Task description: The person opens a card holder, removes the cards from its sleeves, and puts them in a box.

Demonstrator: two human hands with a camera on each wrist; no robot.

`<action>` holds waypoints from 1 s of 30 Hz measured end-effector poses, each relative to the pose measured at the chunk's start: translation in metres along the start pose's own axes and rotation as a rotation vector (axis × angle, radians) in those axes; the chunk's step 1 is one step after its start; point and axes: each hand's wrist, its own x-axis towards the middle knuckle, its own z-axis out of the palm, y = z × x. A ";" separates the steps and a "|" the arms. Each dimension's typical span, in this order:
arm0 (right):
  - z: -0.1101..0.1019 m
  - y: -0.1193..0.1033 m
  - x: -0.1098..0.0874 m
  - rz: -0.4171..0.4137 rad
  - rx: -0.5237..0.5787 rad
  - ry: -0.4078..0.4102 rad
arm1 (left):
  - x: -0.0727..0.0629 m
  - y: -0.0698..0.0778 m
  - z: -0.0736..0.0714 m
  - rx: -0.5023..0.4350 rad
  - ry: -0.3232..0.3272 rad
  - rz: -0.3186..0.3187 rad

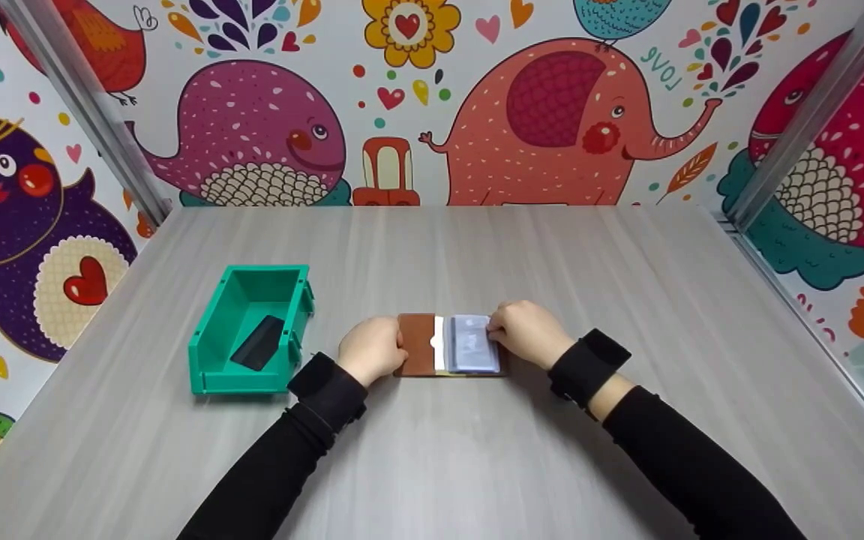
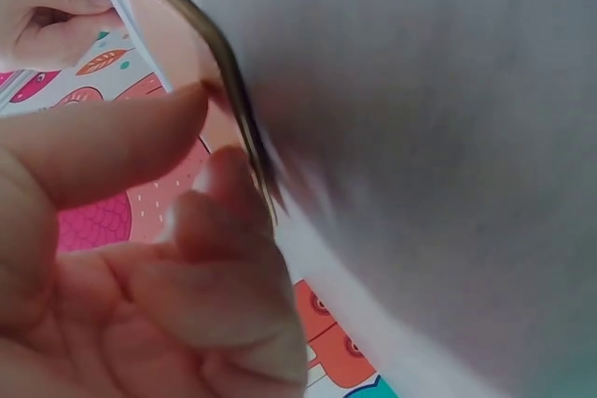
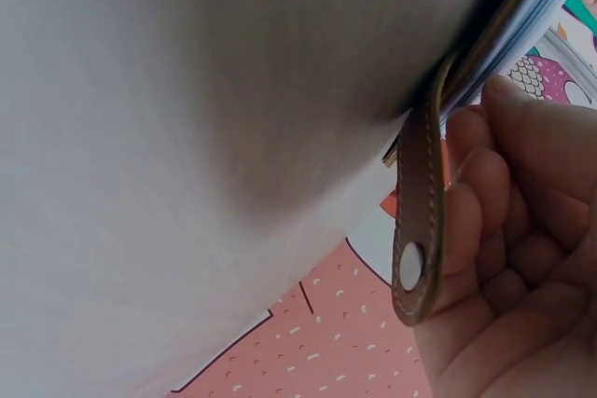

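A brown leather card holder lies spread open on the table, a white card edge near its fold and clear plastic sleeves on its right half. At its left edge, my left hand pinches the brown cover with the thumb on the inner face. My right hand pinches the right edge of the sleeves between thumb and curled fingers. Beside those fingers, a stitched strap with a metal snap sticks out from the holder in the right wrist view.
Left of the holder stands a green plastic bin with a flat black item inside. The pale wood-grain table meets cartoon-printed walls at the back and sides. Metal posts rise at the back corners.
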 end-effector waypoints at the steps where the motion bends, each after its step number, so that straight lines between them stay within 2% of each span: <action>1: 0.000 0.000 0.000 0.001 0.001 0.000 | 0.001 -0.001 0.000 -0.008 -0.008 0.000; 6: 0.000 0.001 0.000 0.007 0.020 -0.005 | 0.003 -0.002 -0.001 -0.045 -0.042 -0.005; 14: -0.001 0.006 0.003 0.023 0.066 -0.017 | 0.004 -0.002 0.001 -0.059 -0.043 -0.002; 25: -0.006 0.007 0.011 0.034 0.050 0.038 | 0.004 0.000 0.000 -0.049 -0.055 -0.008; 30: -0.006 0.006 0.015 0.043 0.026 0.027 | 0.003 -0.001 0.000 -0.044 -0.047 -0.004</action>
